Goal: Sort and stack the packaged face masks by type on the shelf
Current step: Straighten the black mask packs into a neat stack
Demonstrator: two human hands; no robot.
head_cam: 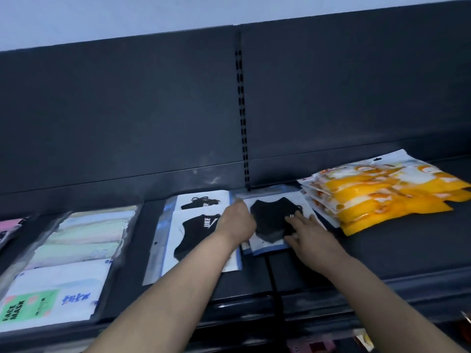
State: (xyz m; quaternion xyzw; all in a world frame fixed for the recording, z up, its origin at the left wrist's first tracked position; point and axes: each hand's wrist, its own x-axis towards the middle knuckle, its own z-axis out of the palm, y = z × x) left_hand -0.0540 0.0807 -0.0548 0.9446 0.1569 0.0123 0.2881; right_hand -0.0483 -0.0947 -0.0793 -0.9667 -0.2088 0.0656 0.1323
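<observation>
A small stack of clear packets holding plain black masks [270,220] lies at the middle of the dark shelf [395,253]. My left hand [237,221] curls around the stack's left edge. My right hand [307,231] lies flat on its right side, fingers spread. Left of it sit larger packets of black masks with white lettering [196,233], partly covered by my left forearm. Further left is a bag of pastel masks [84,240] with a green "FACE MASK" label [28,305]. A pile of yellow-orange packets [382,194] lies at the right.
A pink packet [10,225] shows at the far left edge. The dark back panel rises behind the shelf, with a slotted upright [242,118] at its middle. Bare shelf lies in front of the yellow pile. Blurred goods [313,346] sit on a lower level.
</observation>
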